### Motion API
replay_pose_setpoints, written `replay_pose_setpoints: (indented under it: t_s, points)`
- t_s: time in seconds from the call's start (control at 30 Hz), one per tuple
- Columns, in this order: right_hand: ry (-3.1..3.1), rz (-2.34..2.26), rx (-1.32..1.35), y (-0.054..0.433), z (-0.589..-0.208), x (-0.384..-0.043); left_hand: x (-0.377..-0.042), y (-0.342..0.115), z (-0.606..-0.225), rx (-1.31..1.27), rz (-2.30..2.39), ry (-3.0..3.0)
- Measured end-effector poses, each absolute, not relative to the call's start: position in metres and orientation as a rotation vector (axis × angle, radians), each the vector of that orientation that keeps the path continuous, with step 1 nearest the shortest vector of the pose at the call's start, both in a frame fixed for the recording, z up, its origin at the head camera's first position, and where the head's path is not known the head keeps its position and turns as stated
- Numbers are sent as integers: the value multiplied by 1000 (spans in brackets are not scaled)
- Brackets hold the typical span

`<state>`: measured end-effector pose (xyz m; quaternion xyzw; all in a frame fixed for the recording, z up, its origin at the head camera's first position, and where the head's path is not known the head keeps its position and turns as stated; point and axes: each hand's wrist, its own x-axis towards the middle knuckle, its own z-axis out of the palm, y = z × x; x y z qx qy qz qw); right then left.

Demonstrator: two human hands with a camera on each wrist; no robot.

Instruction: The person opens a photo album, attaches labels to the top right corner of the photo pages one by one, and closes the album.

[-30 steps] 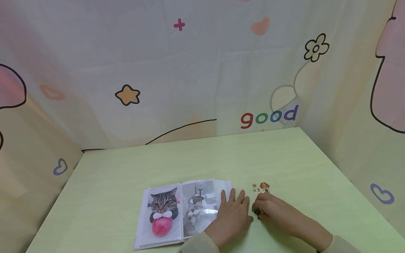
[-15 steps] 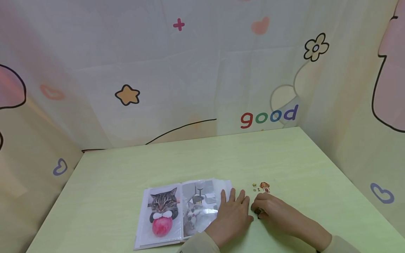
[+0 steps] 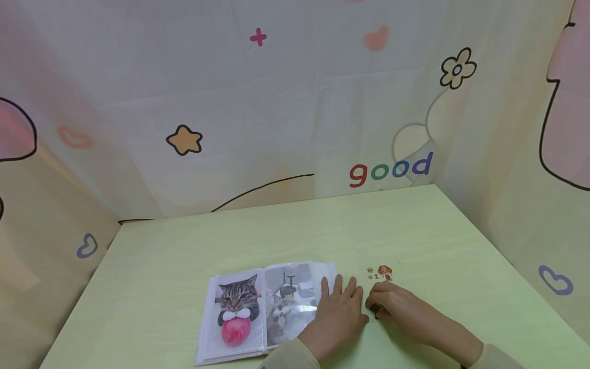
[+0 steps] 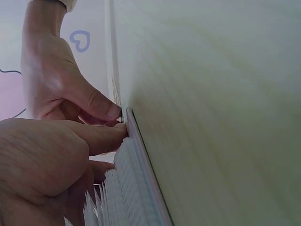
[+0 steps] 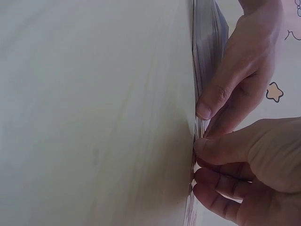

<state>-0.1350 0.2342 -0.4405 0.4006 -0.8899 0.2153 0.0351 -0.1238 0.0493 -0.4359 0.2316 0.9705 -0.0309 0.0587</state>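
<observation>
An open photo album point(image 3: 264, 307) lies on the table, a cat with a pink ball on its left page and a kitten picture on the right. My left hand point(image 3: 338, 312) rests with spread fingers over the album's right edge, its thumb close to my right fingers. On the table to the right, my right hand point(image 3: 398, 307) has curled fingers and thumb at a small dark sticker point(image 3: 375, 310), mostly hidden by the hand. Just beyond it show a puppy sticker point(image 3: 385, 272) and several tiny prints. In the right wrist view, the thumb point(image 5: 209, 149) and fingertips meet low at the table surface.
The pale green table point(image 3: 276, 230) runs back to a printed cloth backdrop point(image 3: 258, 102) with a star, a flower and the word "good". Cloth also hangs along the left and right sides. In the left wrist view, the album's page stack point(image 4: 127, 188) stands beside the hand.
My right fingers shift very slightly left at the dark sticker. The left hand and the album stay in place.
</observation>
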Motion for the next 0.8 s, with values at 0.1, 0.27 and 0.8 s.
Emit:
replay_pose_setpoints:
  t_s: [0.1, 0.27, 0.8]
  points:
    - [-2740, 672, 1237, 234, -440, -135, -123, 49, -436, 705, -85, 2942]
    - [-2749, 671, 1226, 234, -440, -136, -123, 49, -436, 700, -69, 2939]
    - [-2745, 670, 1236, 234, -441, -137, -124, 49, -437, 704, -75, 2941]
